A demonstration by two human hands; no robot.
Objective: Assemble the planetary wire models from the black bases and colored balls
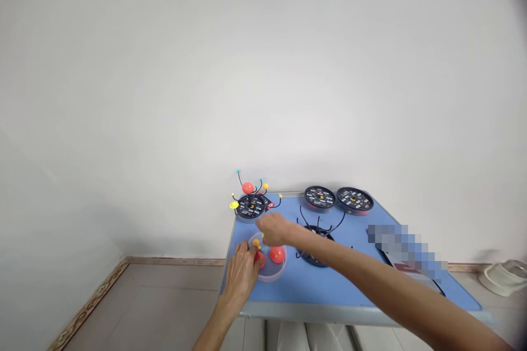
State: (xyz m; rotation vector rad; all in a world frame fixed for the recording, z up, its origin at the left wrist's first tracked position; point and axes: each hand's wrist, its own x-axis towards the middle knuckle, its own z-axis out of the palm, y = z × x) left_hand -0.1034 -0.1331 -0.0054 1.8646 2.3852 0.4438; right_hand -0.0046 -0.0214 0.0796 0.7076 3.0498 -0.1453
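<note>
- Head view, lower left of frame: left hand [242, 271] narrow, fingers down on a coral-red ball [259, 259] at the rim of a clear plastic dish [272, 277] (grip unclear, can't tell).
- Center: right hand [275, 228] narrow, fingers bunched just above the dish, a small yellow bead [262, 236] at the fingertips, hold unclear.
- In the dish: a second coral-red ball [277, 254], a small yellow ball [256, 242].
- Under right forearm: a black disc with wire arms [315, 260].
- Upper left of the blue table [329, 290]: a black disc model [250, 206] with wires, coloured balls.
- Far edge, upper right: two black discs [320, 198] [354, 201].
</note>
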